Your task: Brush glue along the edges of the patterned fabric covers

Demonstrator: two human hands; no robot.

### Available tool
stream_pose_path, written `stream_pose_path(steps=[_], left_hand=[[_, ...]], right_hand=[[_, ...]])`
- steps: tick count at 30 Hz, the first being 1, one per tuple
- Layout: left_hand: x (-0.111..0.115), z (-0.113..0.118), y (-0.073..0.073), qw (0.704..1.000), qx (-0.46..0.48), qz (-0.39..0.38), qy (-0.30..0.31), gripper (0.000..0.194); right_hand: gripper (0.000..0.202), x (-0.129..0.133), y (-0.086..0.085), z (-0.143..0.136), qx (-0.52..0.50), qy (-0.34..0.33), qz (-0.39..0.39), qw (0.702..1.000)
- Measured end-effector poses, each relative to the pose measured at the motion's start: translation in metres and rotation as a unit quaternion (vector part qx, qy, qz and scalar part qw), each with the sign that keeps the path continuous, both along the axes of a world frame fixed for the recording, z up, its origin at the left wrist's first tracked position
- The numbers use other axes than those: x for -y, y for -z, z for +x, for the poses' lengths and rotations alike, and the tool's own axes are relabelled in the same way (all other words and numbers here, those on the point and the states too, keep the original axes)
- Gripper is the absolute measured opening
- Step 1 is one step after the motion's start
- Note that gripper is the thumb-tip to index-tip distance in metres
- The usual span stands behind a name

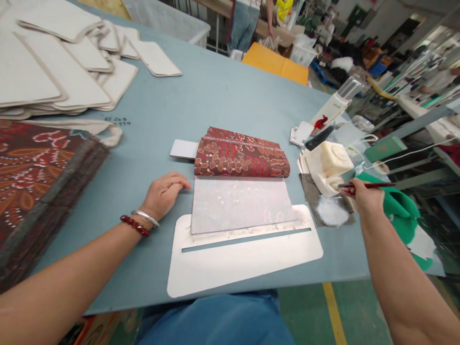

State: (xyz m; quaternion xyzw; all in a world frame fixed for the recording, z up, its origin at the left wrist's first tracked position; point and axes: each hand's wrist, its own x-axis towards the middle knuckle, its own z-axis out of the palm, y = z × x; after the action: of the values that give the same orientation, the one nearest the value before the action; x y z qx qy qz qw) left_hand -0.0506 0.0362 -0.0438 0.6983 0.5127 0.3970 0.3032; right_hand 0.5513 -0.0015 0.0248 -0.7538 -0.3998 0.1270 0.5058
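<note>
My right hand (pixel 362 194) grips a thin dark brush handle (pixel 381 184), its tip at the mouth of a cream plastic container (pixel 328 167). My left hand (pixel 166 194) rests on the table with curled fingers, just left of the fabric; whether anything small is in it cannot be seen. Brown-red patterned fabric (pixel 240 155) lies folded in the middle, its pale underside (pixel 240 201) spread toward me over a white slotted template (pixel 247 268). A white strip (pixel 184 149) sticks out from the fold's left side.
White panels (pixel 46 67) are piled at the back left, above a stack of patterned fabric (pixel 39 177). At the right are a white dispenser (pixel 332 112), a white patch on dark cloth (pixel 332 211) and green cloth (pixel 398 211). A person (pixel 244 24) stands beyond the table.
</note>
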Motion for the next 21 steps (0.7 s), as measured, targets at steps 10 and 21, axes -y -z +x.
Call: stream_pose_path(steps=[10,21], left_hand=[[-0.004,-0.003,0.015,0.995,-0.095,0.011,-0.018,0.032],[0.000,0.000,0.014,0.997,-0.077,0.017,-0.028,0.047]], right_hand=[[0.033,0.047,-0.026,-0.003,0.090,-0.160,-0.091,0.979],[0.040,0.066,0.008,0.004,-0.153,-0.034,0.039,0.987]])
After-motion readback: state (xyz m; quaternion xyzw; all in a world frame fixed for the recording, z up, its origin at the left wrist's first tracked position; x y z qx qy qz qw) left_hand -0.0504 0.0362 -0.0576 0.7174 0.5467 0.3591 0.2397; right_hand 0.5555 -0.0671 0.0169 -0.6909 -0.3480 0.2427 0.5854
